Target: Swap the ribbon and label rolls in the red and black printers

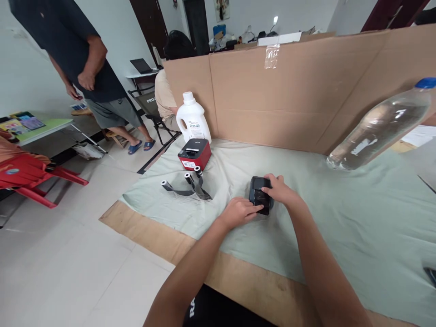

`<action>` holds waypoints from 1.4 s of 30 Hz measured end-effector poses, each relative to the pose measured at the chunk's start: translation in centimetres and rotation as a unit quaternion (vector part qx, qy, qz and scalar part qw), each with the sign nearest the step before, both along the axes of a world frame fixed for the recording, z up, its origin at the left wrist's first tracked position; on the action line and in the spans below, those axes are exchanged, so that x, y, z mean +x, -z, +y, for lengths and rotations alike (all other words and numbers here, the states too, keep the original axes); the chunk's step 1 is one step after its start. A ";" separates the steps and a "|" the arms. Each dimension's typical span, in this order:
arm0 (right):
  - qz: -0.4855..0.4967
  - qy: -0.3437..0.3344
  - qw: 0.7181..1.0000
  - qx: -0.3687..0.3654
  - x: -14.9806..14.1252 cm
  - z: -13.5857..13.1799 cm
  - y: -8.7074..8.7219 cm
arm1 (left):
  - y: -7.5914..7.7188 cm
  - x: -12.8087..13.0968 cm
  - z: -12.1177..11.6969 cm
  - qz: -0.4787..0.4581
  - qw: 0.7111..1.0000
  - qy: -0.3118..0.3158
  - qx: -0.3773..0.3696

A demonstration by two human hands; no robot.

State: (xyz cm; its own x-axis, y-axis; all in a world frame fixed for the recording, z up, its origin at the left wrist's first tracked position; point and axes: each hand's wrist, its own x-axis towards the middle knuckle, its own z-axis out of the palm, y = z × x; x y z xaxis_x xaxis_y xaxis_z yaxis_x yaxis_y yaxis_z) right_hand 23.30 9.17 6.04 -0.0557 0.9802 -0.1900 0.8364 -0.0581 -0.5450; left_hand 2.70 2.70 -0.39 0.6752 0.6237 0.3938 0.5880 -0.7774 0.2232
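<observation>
A small black box-shaped device (260,198), resembling a compact printer, rests on the pale green cloth between my hands. My left hand (240,211) is at its lower left, index finger laid across the front and the other fingers curled at the side. From the upper right, my right hand (279,189) grips the top and side, with its thumb on the upper face. To the left is a red and black printer (195,153). In front of it lie several small rolls (188,178) with dark strips unwound from them.
A white detergent jug (194,119) stands behind the red printer. The cardboard wall (265,100) closes off the back. At right a large clear bottle (378,125) leans, blue-capped. A person (68,50) stands at the left, near a red plastic chair (30,175).
</observation>
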 end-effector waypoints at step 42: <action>0.333 -0.066 0.924 -0.177 5.4 0.8 2.2 | -1.8 0.8 7.2 -0.339 0.833 -0.045 -0.435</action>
State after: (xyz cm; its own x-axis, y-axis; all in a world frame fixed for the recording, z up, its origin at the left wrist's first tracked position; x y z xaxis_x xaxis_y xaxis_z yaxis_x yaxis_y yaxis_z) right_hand 28.69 9.94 3.79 -0.3913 0.8395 -0.3771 0.3345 -0.2520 -0.9081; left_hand 3.45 9.88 1.38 0.4169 0.9082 0.0379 0.1457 -0.1079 0.9834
